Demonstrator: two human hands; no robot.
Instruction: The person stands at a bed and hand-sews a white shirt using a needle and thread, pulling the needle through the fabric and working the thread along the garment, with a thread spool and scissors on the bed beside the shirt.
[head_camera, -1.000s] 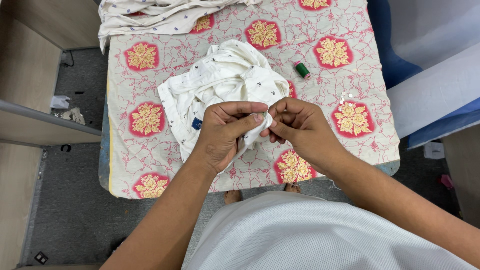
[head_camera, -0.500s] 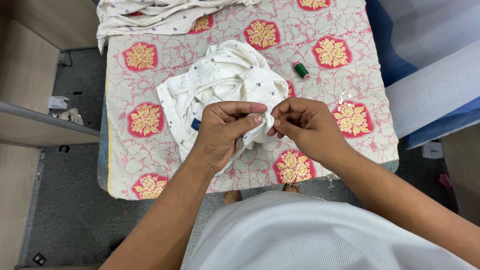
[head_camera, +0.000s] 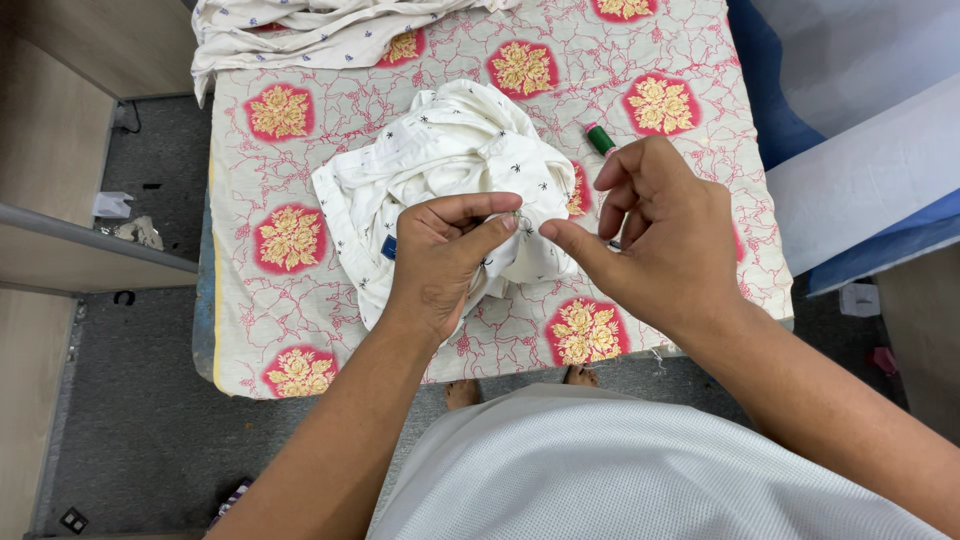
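Note:
A crumpled white garment (head_camera: 450, 160) with small dark marks lies on a table covered by a pink and yellow flowered cloth (head_camera: 330, 110). My left hand (head_camera: 445, 255) pinches a fold of the garment between thumb and forefinger. My right hand (head_camera: 650, 235) is raised just right of it, thumb and forefinger pressed together close to the same fold; whatever they pinch is too small to make out. A green thread spool (head_camera: 600, 138) lies on the cloth behind my right hand.
A second white patterned cloth (head_camera: 320, 30) is heaped at the table's far edge. Wooden shelving (head_camera: 60, 250) stands at the left, blue and white fabric (head_camera: 860, 180) at the right. Grey floor lies below, and bare toes (head_camera: 520, 385) show under the table's near edge.
My right hand has lifted and moved slightly right, its fingers spreading above the pinch. My left hand stays on the same fold of the garment.

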